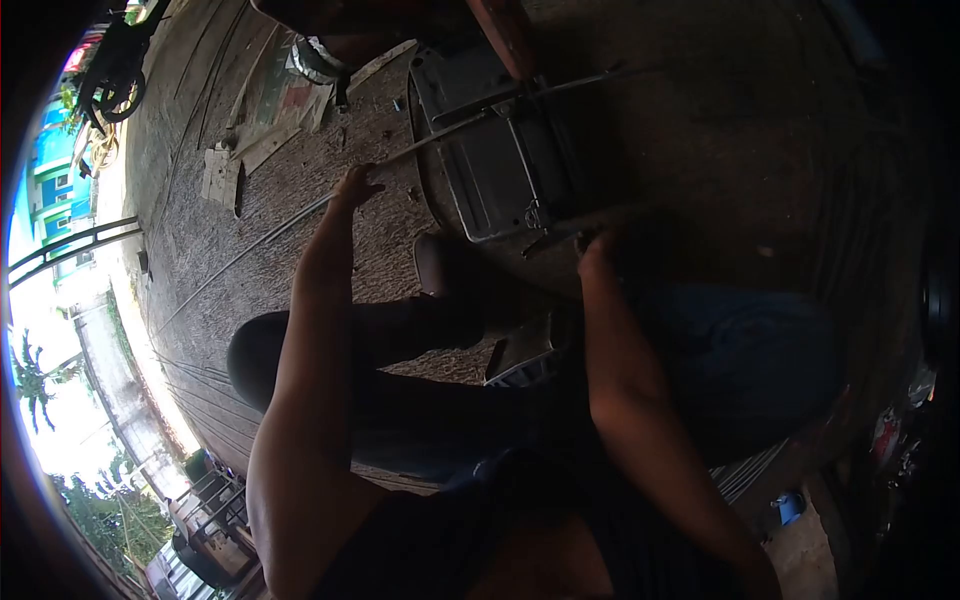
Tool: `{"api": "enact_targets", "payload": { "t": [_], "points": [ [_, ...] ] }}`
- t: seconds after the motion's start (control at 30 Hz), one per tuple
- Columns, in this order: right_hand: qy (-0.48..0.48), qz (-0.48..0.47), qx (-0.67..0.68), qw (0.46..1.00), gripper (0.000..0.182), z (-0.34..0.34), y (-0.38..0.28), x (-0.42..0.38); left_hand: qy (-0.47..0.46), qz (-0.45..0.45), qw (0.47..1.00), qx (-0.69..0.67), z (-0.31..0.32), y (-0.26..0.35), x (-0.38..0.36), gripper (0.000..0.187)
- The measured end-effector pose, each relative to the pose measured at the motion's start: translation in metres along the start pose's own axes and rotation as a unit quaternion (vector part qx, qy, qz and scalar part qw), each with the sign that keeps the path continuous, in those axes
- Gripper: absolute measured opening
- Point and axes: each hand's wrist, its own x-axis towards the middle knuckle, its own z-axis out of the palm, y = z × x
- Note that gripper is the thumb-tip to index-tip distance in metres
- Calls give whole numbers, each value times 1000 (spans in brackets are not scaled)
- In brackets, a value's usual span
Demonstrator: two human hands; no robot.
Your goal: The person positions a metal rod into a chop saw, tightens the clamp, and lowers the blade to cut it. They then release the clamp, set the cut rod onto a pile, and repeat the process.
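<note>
My left hand [355,187] is closed around a long thin metal rod [275,235], which runs from the lower left of the ground up across a dark grey metal base [485,185]. The rod passes over a clamp-like frame [515,130] on that base. At the base's near right corner, my right hand [597,248] has its fingers curled beside a short dark bar [548,242]. Deep shadow covers those fingers, and I cannot tell what they hold. A threaded screw end [537,213] shows just above the bar.
A reddish-brown upright piece [503,40] stands over the far end of the base. Flat scrap boards [222,178] lie on the rough ground to the left. My bent legs [430,410] are close below the base. A motorcycle [115,85] stands at the upper left.
</note>
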Motion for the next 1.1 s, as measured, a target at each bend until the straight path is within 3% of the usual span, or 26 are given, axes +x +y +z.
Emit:
{"api": "enact_targets", "payload": {
  "t": [0.07, 0.13, 0.2, 0.33, 0.43, 0.57, 0.67, 0.8, 0.87, 1.0, 1.1],
  "points": [
    [13, -63, -56, 996, 22, 12, -6, -34, 70, 10, 996, -58, 15, -9, -2, 55],
    [-3, -64, -82, 995, 21, 13, -5, -24, 106, -13, 994, -12, 5, 16, -10, 33],
    [-20, -68, -112, 991, 20, 11, 0, -8, 94, -45, 995, 0, -1, 28, -8, 27],
    [-12, -133, -113, 985, 20, 2, 0, 10, 141, -38, 989, -4, -1, 35, -15, 22],
    [-4, -113, -116, 987, 21, 5, -4, -1, 186, 20, 981, -50, 10, 32, -17, 22],
    [11, -84, -125, 989, 22, 16, -8, -25, 183, 30, 978, -90, 12, 40, -16, 21],
    [24, -86, -138, 986, 22, 20, -9, -42, 207, 117, 969, -66, 6, 47, -17, 15],
    [51, -163, -177, 969, 23, 24, -3, -39, 252, 194, 948, -19, -2, 40, -6, 11],
    [38, -75, -157, 984, 23, 31, -8, -57, 237, 201, 950, -12, -24, 41, -12, 10],
    [25, -20, -188, 982, 26, 19, 17, -12, 213, 212, 954, 5, -66, 50, -28, 10],
    [-70, 48, -55, 995, 35, 27, 7, -38, 168, 201, 965, 19, -78, 46, -34, 12]
  ]
}}
